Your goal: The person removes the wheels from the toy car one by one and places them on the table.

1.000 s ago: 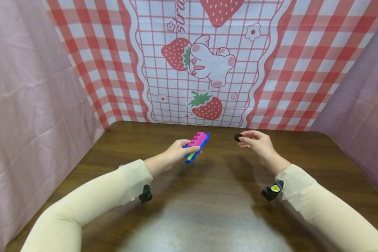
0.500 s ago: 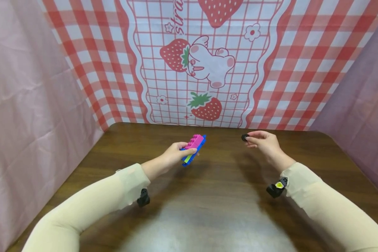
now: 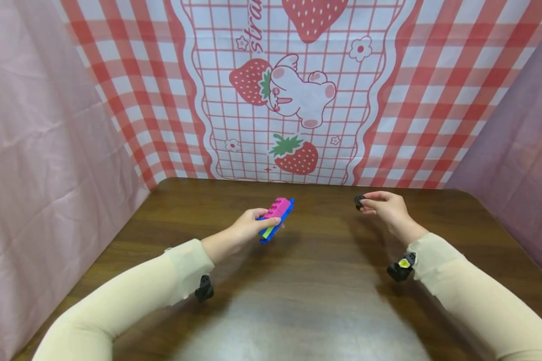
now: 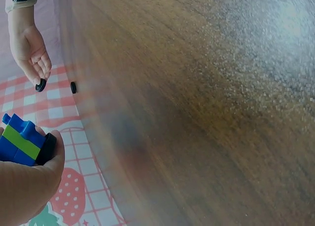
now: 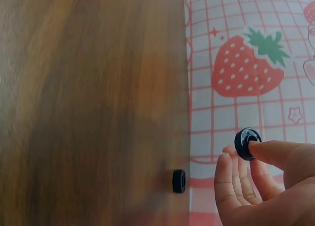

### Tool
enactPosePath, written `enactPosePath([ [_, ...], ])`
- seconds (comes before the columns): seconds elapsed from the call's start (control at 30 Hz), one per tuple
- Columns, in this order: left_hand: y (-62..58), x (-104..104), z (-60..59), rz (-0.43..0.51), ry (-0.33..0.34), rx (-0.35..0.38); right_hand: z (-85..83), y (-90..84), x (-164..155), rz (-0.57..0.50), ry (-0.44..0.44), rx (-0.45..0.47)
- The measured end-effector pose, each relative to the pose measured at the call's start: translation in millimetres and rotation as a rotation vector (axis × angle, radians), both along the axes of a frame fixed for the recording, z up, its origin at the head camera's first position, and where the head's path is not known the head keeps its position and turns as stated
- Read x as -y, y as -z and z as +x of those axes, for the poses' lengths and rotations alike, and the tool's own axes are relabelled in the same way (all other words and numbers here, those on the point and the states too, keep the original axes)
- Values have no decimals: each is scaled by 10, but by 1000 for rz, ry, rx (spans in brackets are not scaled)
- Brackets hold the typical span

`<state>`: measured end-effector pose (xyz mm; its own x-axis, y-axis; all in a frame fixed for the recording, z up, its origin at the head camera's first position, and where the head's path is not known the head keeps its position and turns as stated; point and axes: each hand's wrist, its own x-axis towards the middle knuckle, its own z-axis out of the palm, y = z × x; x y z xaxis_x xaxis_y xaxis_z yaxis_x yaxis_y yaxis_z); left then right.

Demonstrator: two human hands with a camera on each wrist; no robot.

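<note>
Two black wheels: the right hand (image 3: 386, 206) pinches one wheel (image 5: 246, 143), the second wheel (image 5: 179, 180) lies at the table's (image 3: 298, 281) far edge (by the strawberry cloth (image 3: 293, 100)). The left hand (image 3: 248, 226) grips one brick block (image 3: 275, 218).

The right hand (image 3: 386, 208) and wheel (image 3: 359, 202) drifted rightward.

pink-blue-green brick stack (image 3: 275, 219), black wheel (image 3: 359, 202), red-checked strawberry backdrop (image 3: 298, 90)

Fingers (image 5: 275, 154) pinch a black wheel (image 5: 246, 143); another, blurred, perhaps a second wheel (image 5: 179, 181), lies on the table (image 5: 88, 113).
</note>
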<state>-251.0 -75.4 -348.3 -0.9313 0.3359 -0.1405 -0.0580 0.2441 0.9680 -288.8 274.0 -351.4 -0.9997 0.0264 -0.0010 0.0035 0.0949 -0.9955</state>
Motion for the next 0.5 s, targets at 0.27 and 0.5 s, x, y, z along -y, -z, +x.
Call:
enactPosePath([
  [0.27,17,-3,0,-11,3,22,-17,38,-104,37,34,33],
  [0.5,22,-14,-9,20,17,7,-26,58,-201,-17,47,41],
])
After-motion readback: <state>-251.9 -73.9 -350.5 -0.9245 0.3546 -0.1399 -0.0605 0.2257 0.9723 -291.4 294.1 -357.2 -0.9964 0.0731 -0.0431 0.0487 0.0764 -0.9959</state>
